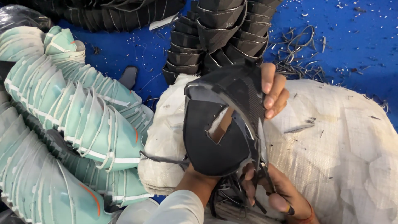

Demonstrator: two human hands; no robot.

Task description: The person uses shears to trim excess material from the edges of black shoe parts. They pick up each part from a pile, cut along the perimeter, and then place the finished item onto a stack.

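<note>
Two hands are seen close to the camera. One black fabric shoe upper (224, 124), curved and stiff with a grey edge, is held up between them, above a white woven sack (344, 141). The left hand (271, 89) is pushed up inside the upper, with its pale sleeve (178, 209) seen below; its fingers (269, 99) are curled shut over the top edge. The right hand (277, 191) is closed around small dark scissors (263, 174) at the lower edge of the upper. One ring (290, 210) is worn on that hand, and one orange band (309, 215) is seen at the wrist.

Thin black trimmed strips (230, 199) are piled under the hands, and part of the sack is hidden by them.

Two long rows of stacked mint-green shoe uppers (83, 120) are laid at the left; too many are nested there to be counted. One tall stack of black shoe uppers (215, 37) is set behind the held one, and its lower part is hidden. Another row of black uppers (116, 14) is laid along the top left. One loose black piece (128, 76) is left on the blue surface (356, 45), and more scraps (298, 54) are scattered at the right.
</note>
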